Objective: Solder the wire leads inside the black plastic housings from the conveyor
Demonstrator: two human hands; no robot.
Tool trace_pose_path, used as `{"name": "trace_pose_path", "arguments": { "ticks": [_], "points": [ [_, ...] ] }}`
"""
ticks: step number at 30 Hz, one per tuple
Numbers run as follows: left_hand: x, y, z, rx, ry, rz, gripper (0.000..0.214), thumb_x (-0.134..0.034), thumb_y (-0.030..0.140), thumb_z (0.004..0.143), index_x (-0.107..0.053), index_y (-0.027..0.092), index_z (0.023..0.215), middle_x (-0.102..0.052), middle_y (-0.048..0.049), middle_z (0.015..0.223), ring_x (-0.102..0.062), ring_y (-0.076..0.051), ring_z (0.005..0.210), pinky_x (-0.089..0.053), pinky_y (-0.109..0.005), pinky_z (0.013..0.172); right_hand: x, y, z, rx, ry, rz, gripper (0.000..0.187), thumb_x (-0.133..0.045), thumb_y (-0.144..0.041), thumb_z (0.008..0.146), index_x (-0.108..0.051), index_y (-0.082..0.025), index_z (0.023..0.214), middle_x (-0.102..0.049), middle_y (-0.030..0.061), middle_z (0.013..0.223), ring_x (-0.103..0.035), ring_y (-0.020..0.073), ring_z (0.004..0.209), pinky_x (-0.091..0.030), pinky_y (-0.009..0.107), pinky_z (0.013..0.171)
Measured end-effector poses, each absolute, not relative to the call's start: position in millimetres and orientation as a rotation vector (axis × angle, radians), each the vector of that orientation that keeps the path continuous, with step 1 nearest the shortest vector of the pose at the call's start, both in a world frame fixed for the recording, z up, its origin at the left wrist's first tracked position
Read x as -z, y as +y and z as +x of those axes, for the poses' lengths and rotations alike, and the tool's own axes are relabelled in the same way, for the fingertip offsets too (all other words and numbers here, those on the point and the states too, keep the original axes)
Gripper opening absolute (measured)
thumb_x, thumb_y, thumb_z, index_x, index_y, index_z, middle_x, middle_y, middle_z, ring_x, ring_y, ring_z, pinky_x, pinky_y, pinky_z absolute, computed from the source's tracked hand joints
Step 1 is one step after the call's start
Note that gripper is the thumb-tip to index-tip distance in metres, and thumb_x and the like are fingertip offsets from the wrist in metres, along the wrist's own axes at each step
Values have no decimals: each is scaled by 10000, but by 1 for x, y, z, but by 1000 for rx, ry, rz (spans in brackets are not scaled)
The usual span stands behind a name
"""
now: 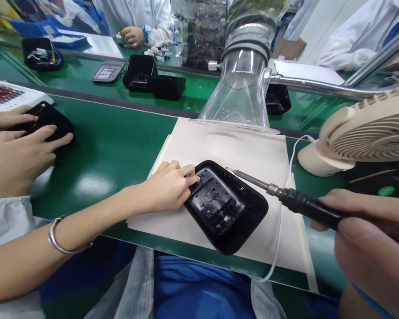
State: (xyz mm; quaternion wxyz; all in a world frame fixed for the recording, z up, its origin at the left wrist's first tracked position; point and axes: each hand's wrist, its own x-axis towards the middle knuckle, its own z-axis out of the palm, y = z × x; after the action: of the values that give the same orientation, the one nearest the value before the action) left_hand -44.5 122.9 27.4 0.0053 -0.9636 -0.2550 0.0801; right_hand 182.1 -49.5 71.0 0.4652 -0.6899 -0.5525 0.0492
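Observation:
A black plastic housing [216, 204] lies tilted on the light sheet, hollow side up, with moulded ribs and posts inside. At its upper left corner my left hand [173, 184] is closed, with thumb and fingertips pressed together at a small shiny part too small to name. My right hand [362, 221] grips the black handle of a soldering iron [295, 201]. Its bent tip is in the air over the housing's top edge, apart from my left fingers.
A clear fume hood [239, 93] hangs behind the sheet [199, 137]. At right stand a beige fan [362, 133] and a white cable [279, 230]. A co-worker's hands [23, 150] hold a black shell at left. More housings [139, 73] and a display panel [107, 71] sit beyond.

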Motion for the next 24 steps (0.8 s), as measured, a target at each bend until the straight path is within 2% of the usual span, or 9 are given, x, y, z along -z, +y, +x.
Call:
{"name": "trace_pose_path", "arguments": {
  "ticks": [2,4,7,12,14,17,20,24],
  "points": [
    [-28,119,-45,-245,-826,-3040,402,-355,238,865,-635,187,1148,-605,-103,1052,-493,-202,730,-419,-382,695,-74,-46,176,-168,-1357,-1682,124,-628,-368,818,-697,-275,863,-689,42,803,-619,184,600,-524,307,583],
    [-27,111,-46,-201,-880,-3066,424,-351,368,910,-618,167,1171,-590,-116,1093,-501,-225,774,-429,-399,719,-76,-40,168,-218,-1381,-1702,69,-627,-291,813,-688,-293,846,-674,-7,733,-562,129,512,-471,262,502],
    [-20,92,-46,-54,-996,-3052,612,-331,571,900,-578,108,1215,-573,-152,1126,-501,-265,848,-429,-415,751,-75,-27,159,-269,-1480,-1675,99,-590,-228,823,-664,-288,795,-615,-59,588,-533,89,476,-407,205,445],
    [3,57,-41,374,-1109,-2984,864,-122,689,872,-621,22,1101,-606,-182,980,-488,-252,786,-401,-385,702,-70,-1,145,-370,-1606,-1620,153,-543,-154,800,-628,-233,699,-565,-77,500,-517,58,432,-411,138,432],
    [11,47,-40,591,-1071,-2940,926,-90,734,836,-645,22,1040,-612,-176,947,-480,-237,768,-378,-363,692,-69,5,140,-408,-1604,-1660,163,-535,-143,795,-628,-223,687,-554,-77,488,-520,54,437,-408,126,434],
    [21,39,-41,777,-1063,-2798,1038,-86,833,736,-649,17,1041,-593,-208,1052,-469,-260,850,-341,-377,745,-66,9,136,-443,-1602,-1719,169,-526,-158,795,-624,-212,668,-524,-74,459,-486,53,414,-378,129,402],
    [27,36,-42,792,-1155,-2715,1144,-105,932,597,-635,46,1091,-529,-238,1194,-413,-332,1019,-303,-415,812,-63,9,134,-464,-1599,-1748,175,-522,-176,800,-623,-206,660,-520,-68,456,-482,60,409,-377,142,396],
    [28,37,-45,780,-1240,-2736,1145,-246,980,492,-623,99,1117,-434,-269,1298,-317,-410,1151,-247,-480,893,-63,10,130,-488,-1555,-1774,179,-526,-178,806,-632,-210,665,-530,-65,468,-496,66,423,-389,155,412]
  ]
}}
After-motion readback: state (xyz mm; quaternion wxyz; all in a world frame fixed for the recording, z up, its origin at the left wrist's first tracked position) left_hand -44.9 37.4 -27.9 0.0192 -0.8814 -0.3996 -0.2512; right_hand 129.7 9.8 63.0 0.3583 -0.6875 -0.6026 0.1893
